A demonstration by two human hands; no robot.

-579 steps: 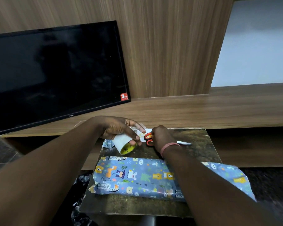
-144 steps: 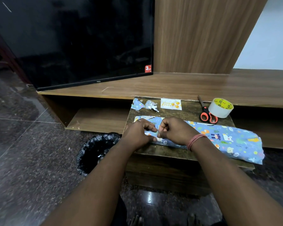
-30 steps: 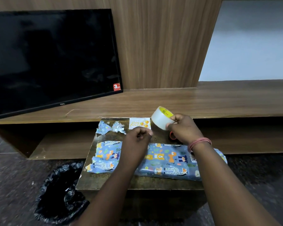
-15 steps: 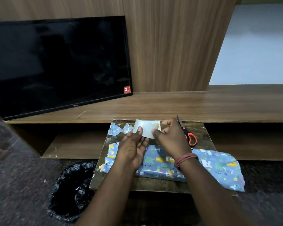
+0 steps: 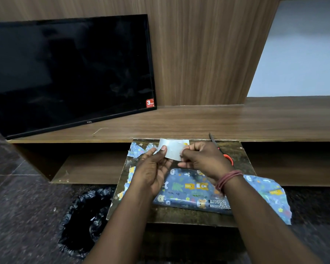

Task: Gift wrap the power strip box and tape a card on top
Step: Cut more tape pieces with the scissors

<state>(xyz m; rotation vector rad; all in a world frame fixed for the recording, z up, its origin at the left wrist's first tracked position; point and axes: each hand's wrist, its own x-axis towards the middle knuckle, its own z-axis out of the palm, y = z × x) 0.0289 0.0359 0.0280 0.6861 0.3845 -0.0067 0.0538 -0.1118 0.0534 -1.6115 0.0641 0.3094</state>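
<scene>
Left hand (image 5: 151, 174) and right hand (image 5: 200, 161) pinching tape strip (image 5: 172, 151), wrapped box (image 5: 191, 189) below

scissors (image 5: 228, 159) right, paper scraps (image 5: 136, 150) left

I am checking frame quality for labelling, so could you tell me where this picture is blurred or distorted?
Head view: the dark floor is smeared at the lower corners; wide-angle bending tilts the black television screen; the hands and clear tape strip stay fairly sharp under dim, even light.
</scene>
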